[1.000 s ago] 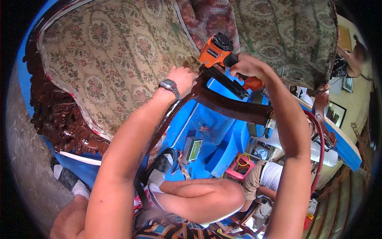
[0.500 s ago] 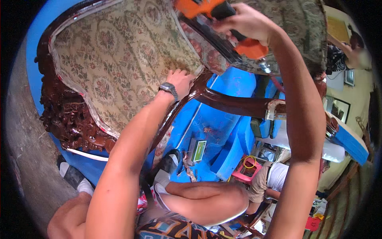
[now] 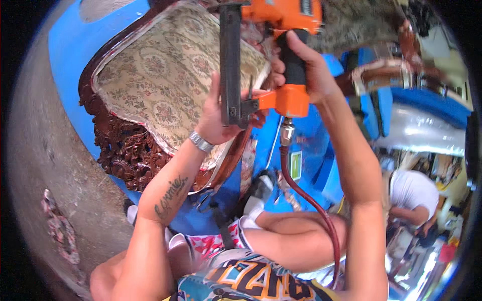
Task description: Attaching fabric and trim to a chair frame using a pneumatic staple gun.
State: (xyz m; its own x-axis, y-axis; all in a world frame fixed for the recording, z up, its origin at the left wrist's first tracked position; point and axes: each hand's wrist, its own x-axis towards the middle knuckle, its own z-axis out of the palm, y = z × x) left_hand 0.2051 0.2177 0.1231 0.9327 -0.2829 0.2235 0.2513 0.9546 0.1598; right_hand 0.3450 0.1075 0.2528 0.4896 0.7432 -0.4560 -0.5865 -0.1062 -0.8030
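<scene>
My right hand (image 3: 304, 70) is wrapped round the black-gripped handle of an orange and black pneumatic staple gun (image 3: 291, 100), raised over the furniture. My left hand (image 3: 214, 120), with a watch at the wrist, grips the lower end of its long black magazine, which partly hides the fingers. A red hose (image 3: 311, 200) runs from the gun's metal fitting down past my leg. Behind the gun lies a floral fabric panel (image 3: 150, 85) with a pale edge, set in a glossy dark-brown carved wooden frame (image 3: 123, 145).
Blue sheeting (image 3: 68, 70) lies under the furniture. Grey concrete floor (image 3: 50, 150) shows at left, with a fabric scrap (image 3: 57, 226). At right are a clear plastic roll (image 3: 422, 135), more blue pieces (image 3: 376, 110) and a person in a white shirt (image 3: 411, 195), bent over.
My left hand has left the fabric edge and taken hold of the magazine. The gun in my right hand has swung upright, its hose now hanging down. The view has shifted.
</scene>
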